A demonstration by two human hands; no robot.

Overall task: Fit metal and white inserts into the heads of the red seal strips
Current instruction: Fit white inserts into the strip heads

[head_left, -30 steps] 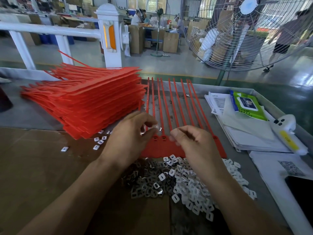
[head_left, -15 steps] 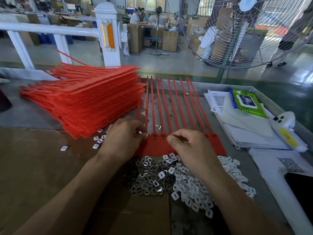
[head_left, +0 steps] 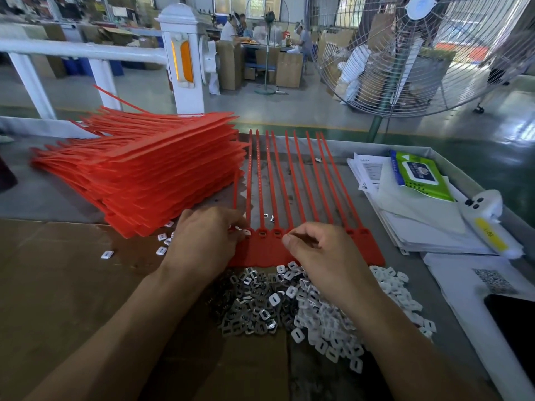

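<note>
Since half second ago, left hand [head_left: 202,241] stays at leftmost strip head, fingers pinching small insert [head_left: 247,232]; right hand [head_left: 315,253] fingers curled, contents hidden. Ten red strips [head_left: 289,180] in one sheet on worktop [head_left: 333,169]. Two insert piles: metal [head_left: 249,308], white [head_left: 347,314]. One red stack [head_left: 139,175] left.

Head cam, close, looks fwd/down over worktable [head_left: 72,204].
</note>
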